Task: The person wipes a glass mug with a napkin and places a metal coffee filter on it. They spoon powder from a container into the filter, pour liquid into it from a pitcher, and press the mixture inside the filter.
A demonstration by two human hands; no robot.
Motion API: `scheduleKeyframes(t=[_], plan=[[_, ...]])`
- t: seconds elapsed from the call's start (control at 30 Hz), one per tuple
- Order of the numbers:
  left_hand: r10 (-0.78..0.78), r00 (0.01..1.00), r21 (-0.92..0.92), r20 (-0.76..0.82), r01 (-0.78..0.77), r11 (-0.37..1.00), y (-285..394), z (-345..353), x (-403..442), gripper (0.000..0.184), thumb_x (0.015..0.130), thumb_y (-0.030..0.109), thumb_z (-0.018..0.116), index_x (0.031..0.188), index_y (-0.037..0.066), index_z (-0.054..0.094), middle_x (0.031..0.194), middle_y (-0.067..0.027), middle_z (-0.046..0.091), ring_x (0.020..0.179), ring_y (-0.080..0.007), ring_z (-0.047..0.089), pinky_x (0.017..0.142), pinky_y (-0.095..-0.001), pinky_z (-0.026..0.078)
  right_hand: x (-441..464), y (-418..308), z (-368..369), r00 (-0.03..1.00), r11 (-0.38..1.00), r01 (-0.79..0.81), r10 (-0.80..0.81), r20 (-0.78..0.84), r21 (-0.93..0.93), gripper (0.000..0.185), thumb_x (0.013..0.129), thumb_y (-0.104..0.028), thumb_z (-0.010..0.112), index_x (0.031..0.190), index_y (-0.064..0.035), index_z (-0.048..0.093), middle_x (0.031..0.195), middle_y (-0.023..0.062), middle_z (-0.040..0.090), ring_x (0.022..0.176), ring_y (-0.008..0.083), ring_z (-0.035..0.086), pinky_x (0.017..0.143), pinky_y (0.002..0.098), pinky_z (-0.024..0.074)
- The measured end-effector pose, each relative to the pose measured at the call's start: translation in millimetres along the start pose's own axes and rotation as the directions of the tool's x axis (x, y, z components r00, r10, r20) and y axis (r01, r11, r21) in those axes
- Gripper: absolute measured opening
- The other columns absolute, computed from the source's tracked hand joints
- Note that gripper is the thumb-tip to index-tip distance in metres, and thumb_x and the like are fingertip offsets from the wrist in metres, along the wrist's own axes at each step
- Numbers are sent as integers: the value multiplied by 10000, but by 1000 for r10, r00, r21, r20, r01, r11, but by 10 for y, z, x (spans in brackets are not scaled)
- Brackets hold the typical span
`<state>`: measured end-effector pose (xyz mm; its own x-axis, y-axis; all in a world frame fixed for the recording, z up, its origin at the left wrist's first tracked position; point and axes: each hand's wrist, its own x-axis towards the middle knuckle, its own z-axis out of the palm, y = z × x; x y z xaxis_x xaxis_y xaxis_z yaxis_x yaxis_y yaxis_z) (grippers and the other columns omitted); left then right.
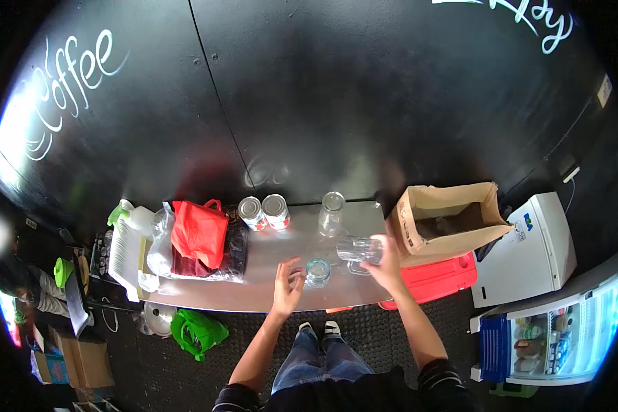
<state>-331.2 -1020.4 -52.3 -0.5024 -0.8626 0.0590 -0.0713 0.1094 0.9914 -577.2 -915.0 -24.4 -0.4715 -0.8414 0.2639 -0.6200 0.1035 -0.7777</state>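
Observation:
A clear glass vessel [357,248] lies tilted on its side above the metal table [213,292], and my right hand [386,259] is wrapped round its right end. Just left of it, a short bluish glass [318,272] stands on the table. My left hand [290,283] is beside that glass on its left, fingers apart and holding nothing. Farther back stands a clear glass bottle or carafe [332,214], upright. Two cans [264,212] stand side by side near the wall.
A red bag [200,235] and a white rack [125,254] are on the table's left. At the right are a cardboard box [446,237], a red case [441,280] and a white fridge [522,254]. A green bag [198,331] lies on the floor.

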Motion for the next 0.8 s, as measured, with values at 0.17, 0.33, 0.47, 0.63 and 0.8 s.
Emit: scheduleKeyframes(t=[0.17,0.33,0.47,0.63,0.8], plan=[[26,999,-54,-28,-28,998,256,32,-204,323,893,49,582,1204,18,503,1169,-110,511,989,-205,600,834,-316,499,-388,-77,-168,805,360,-390,580,124,848,547,720,70,707,1161,-101,433,1133,72,470,1013,238,547,855,433,520],[23,980,-11,199,-21,1000,426,290,-206,236,919,101,587,1127,-7,554,1042,-112,630,1002,-198,619,835,-308,500,-637,61,104,828,16,-251,522,206,968,518,795,47,629,1256,-99,442,1204,111,518,1115,282,540,918,472,500],[3,977,-147,212,29,989,565,571,-117,227,929,149,598,1077,-22,573,995,-101,653,940,-148,621,802,-268,493,-582,-287,274,837,-162,-151,504,214,975,532,808,25,604,1304,-42,425,1240,143,534,1168,315,525,975,478,466],[77,961,-463,266,57,885,884,539,18,163,960,131,545,1044,-6,572,963,-52,650,875,-91,595,793,-239,460,-548,-589,336,891,-280,-98,403,209,955,518,770,85,588,1216,-138,447,1223,98,520,1161,286,517,966,500,436],[167,904,-399,393,4,917,1042,409,55,153,987,174,474,1030,48,549,752,33,465,676,-62,421,641,-226,362,-570,-668,317,954,105,-54,298,20,993,786,690,140,650,1369,-134,364,1240,68,509,1164,246,514,976,398,434]])
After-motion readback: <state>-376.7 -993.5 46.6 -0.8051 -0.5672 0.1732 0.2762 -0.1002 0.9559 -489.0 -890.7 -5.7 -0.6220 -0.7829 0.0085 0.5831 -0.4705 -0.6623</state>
